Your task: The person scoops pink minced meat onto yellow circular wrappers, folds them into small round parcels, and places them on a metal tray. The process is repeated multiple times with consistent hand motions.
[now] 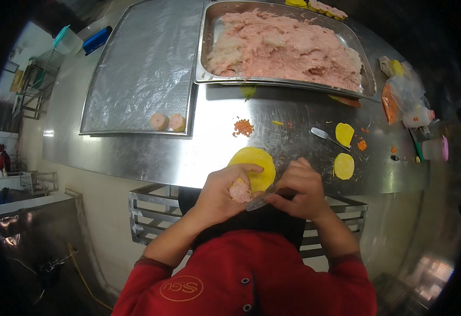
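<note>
My left hand (222, 192) is curled around a dumpling (240, 190), its yellow wrapper showing at the rim and pink minced filling on top. In my right hand (301, 189) is a small spatula, its flat metal blade (256, 203) touching or nearly touching the filling; fingers hide its handle. Just beyond my left hand, round yellow wrappers (259, 158) lie at the table's front edge, partly covered by my fingers. Two more yellow wrapper pieces, a farther one (345, 135) and a nearer one (344, 166), rest to the right, beside a second spatula (325, 134).
A deep metal pan (201, 68) of pink minced filling stands at the back. Left of it, a film-covered tray (141, 68) carries two finished dumplings (167, 122). Chopped orange bits (243, 127) are piled on the steel table (135, 158). Plastic bags (407, 89) sit at right.
</note>
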Motion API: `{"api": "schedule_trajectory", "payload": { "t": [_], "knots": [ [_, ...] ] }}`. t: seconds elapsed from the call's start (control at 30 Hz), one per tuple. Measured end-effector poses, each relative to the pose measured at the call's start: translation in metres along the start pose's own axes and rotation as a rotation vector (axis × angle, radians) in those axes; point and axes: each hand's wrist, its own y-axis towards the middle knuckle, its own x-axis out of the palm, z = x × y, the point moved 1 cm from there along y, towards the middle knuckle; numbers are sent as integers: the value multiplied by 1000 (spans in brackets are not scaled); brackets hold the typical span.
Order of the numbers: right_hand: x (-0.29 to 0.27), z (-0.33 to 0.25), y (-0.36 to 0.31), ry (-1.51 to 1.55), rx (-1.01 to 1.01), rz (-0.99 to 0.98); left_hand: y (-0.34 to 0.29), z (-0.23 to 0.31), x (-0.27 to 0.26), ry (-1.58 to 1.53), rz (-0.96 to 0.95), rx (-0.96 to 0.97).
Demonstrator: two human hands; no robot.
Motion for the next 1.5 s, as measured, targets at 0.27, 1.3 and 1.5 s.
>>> {"api": "schedule_trajectory", "payload": {
  "t": [0.27, 1.3, 1.5],
  "knots": [
    [13, 7, 13, -28, -53, -14, -14, 10, 4, 104, -55, -182],
    [20, 6, -5, 4, 200, 128, -12, 12, 6, 163, -30, -82],
    [1, 14, -13, 156, 319, 89, -6, 9, 8, 50, -56, 34]
  ]
}}
